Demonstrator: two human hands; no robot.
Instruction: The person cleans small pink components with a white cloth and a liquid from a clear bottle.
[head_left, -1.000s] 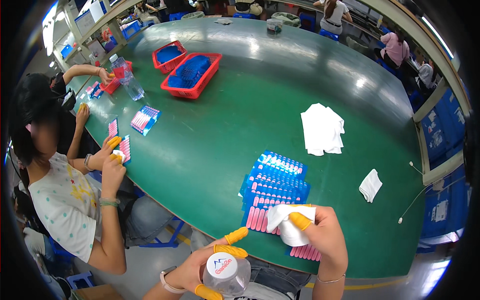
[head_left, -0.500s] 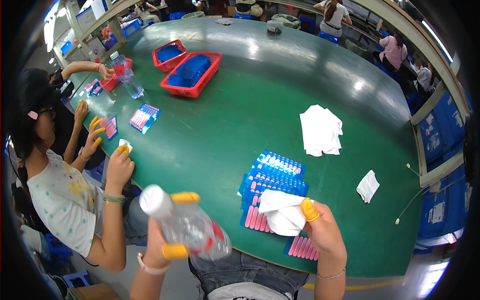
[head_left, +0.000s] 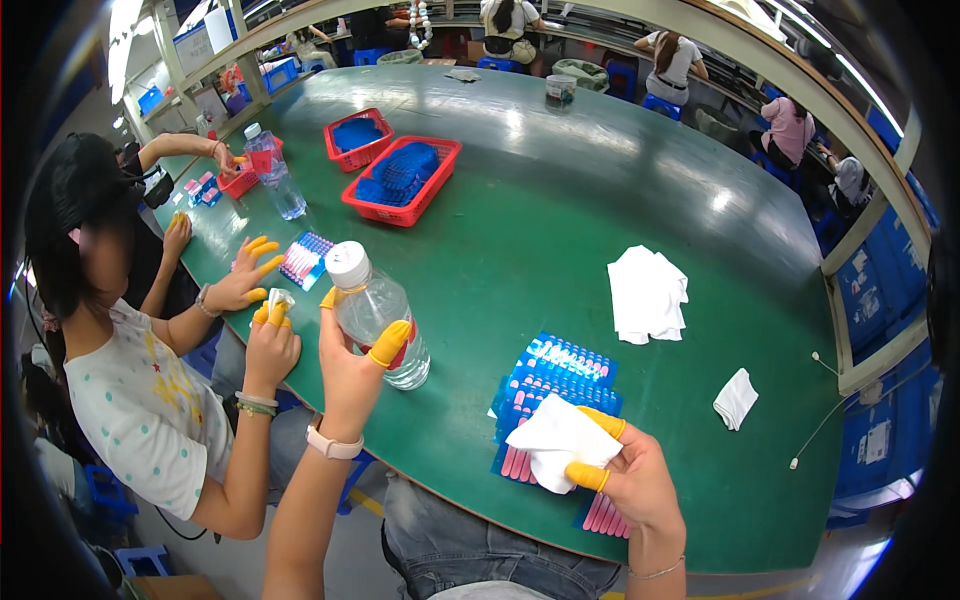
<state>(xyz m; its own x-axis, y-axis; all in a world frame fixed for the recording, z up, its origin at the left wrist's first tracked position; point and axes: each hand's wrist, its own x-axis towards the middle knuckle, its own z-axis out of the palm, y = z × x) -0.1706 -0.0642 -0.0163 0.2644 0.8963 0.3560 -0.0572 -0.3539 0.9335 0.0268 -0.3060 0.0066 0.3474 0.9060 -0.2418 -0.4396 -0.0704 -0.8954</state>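
My left hand (head_left: 352,365), with yellow finger cots, grips a clear plastic bottle (head_left: 385,318) with a white cap and a red label. The bottle leans slightly, its base at the table's near left side; whether it touches the tabletop I cannot tell. In my right hand (head_left: 640,470) a folded white cloth (head_left: 560,440) is pinched between finger and thumb, both in yellow cots. Beneath the cloth lies a fanned stack of blue sheets (head_left: 560,365) bearing rows of pink oblong pieces. Another such sheet (head_left: 604,516) shows partly below my right hand.
A pile of white cloths (head_left: 648,295) and a single folded cloth (head_left: 737,400) lie to the right. Red baskets (head_left: 405,215) with blue contents stand farther back. A co-worker (head_left: 150,400) sits close on my left, near another bottle (head_left: 280,185). A white cord (head_left: 822,425) crosses the right edge.
My left hand has carried the bottle forward from the table's near edge and turned it more upright. My right hand still holds the cloth, now shifted slightly. The view has tilted a little.
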